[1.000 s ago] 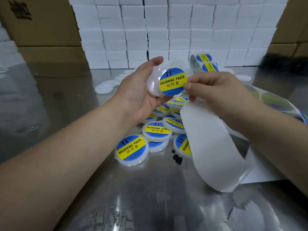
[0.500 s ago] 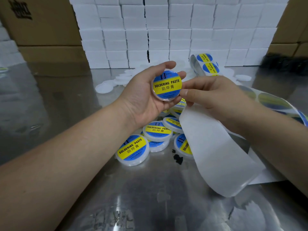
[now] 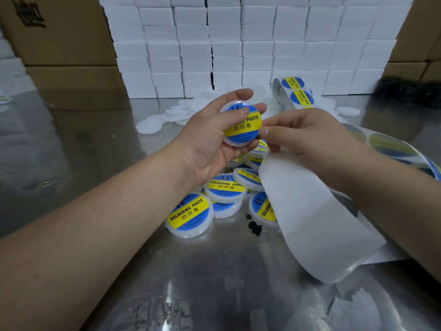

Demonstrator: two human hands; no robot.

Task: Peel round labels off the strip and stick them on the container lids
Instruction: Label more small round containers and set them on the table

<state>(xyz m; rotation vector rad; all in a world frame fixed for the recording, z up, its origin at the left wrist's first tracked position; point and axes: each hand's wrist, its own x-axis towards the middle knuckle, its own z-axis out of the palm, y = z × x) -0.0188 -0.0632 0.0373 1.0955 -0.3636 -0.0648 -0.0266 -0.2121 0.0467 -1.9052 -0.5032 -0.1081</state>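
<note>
My left hand (image 3: 205, 144) holds a round white lid (image 3: 242, 126) with a blue and yellow "SOLDERING PASTE" label on it; the thumb presses on the label's upper left. My right hand (image 3: 307, 137) is beside the lid, its fingertips close to the lid's right edge, and it grips the white backing strip (image 3: 310, 218), which hangs down and curls onto the table. The strip with unpeeled labels (image 3: 298, 91) runs on behind the hands and off to the right. Several labelled lids (image 3: 191, 215) lie in a pile below the hands.
Several bare white lids (image 3: 150, 126) lie behind the hands on the shiny metal table (image 3: 214, 283). A wall of stacked white boxes (image 3: 238, 44) stands at the back, with cardboard cartons (image 3: 59, 32) on both sides. Small black bits (image 3: 254, 226) lie near the pile.
The label went from held beside the lid by my right hand to stuck on it. My left thumb now presses it down, and my right fingers have let go of the label.
</note>
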